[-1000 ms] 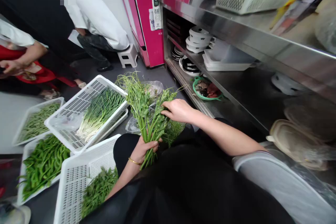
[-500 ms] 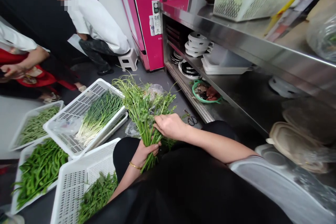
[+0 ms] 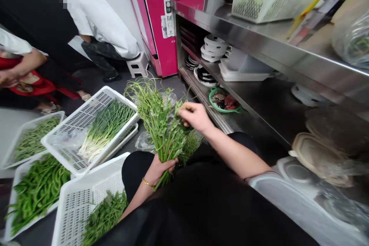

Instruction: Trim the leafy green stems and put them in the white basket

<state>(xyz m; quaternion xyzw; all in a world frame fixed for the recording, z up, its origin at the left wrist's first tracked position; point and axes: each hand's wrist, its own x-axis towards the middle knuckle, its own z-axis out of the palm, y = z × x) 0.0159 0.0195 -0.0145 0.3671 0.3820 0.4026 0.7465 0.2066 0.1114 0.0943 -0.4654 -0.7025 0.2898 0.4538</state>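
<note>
My left hand (image 3: 161, 169) is wrapped round the lower stems of a bunch of leafy greens (image 3: 161, 123), which stands upright with thin curling tendrils at its top. My right hand (image 3: 196, 117) is at the right side of the bunch's upper leaves, its fingers curled and pinched together. Whatever lies between those fingertips is hidden or too small to name. Left of my knee, a white perforated basket (image 3: 76, 196) holds loose cut greens (image 3: 106, 217). Further green sprigs (image 3: 190, 146) show below my right hand.
Another white basket (image 3: 62, 128) holds scallions (image 3: 108, 127). Green peppers (image 3: 37, 192) and green beans (image 3: 36, 136) fill baskets at far left. A steel shelf (image 3: 259, 42) runs along the right, with a green colander (image 3: 211, 103) low down. Two people are beyond the baskets, one on a stool (image 3: 137, 66).
My right hand has moved up and slightly right, from the middle of the stems to the upper leaves. My left hand keeps its hold. The view has shifted slightly.
</note>
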